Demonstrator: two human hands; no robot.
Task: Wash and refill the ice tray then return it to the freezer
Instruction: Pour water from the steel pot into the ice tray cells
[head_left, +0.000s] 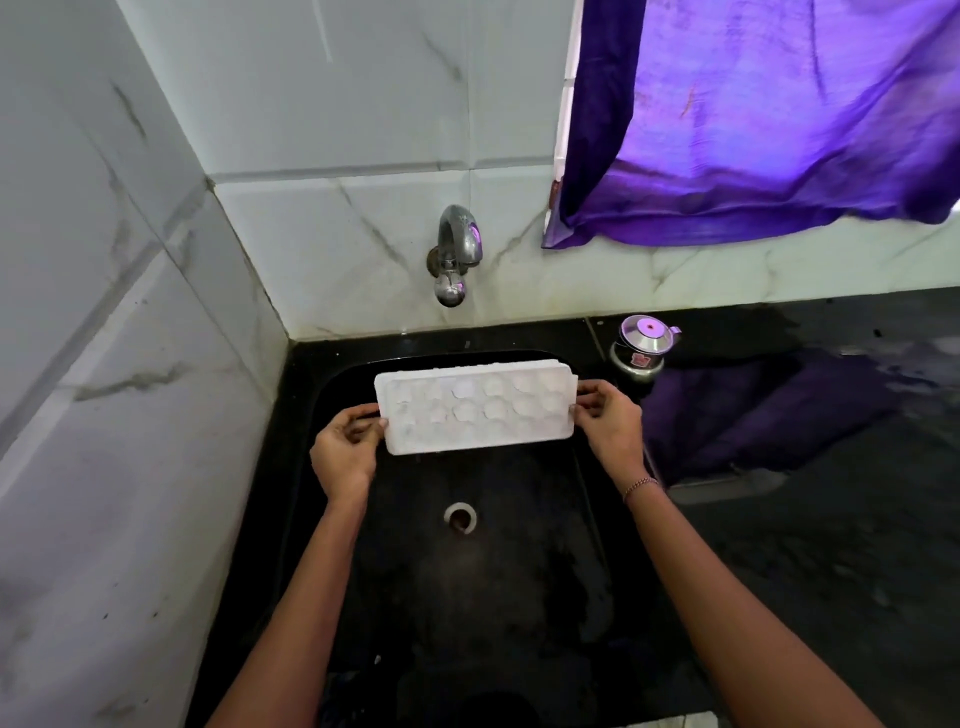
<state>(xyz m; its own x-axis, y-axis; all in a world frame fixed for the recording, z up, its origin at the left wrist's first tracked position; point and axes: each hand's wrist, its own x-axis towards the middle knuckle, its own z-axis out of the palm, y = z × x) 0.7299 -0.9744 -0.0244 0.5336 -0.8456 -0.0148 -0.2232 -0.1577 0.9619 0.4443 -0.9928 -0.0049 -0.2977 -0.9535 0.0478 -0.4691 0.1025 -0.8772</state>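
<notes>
- The white ice tray (475, 408) was held level over the far half of the black sink (498, 613), clear of the basin floor, with its long side running left to right.
- The left hand (345, 452) pinched the tray's left short end. The thumb was on the near edge and the fingers were curled in behind the rim.
- The right hand (608, 423) pinched the right short end in the same way, with the fingertips on the rim and the thumb nearer the camera.
- A thin bracelet (640, 487) sat on the right wrist.
- The tray's rounded cells faced up in rows. The plastic was washed out by glare, so the cells looked possibly empty and I could not tell for sure.
- The drain (460, 518) lay in the sink floor, nearer than the tray and roughly under its middle.
- A chrome tap (457, 249) came out of the far tiled wall (337, 93), and its spout pointed down above the tray's far edge. No stream was seen from it.
- The pale marbled tiles also covered the left wall.
- The dark polished desk (810, 582) surrounded the sink. Wet patches showed on its right side.
- A small steel lidded pot (644, 345) stood on the desk at the sink's far right corner, just beside the tray's right end but not touching it.
- A purple cloth (769, 119) hung at the upper right, and its colour was mirrored in the desk below.
</notes>
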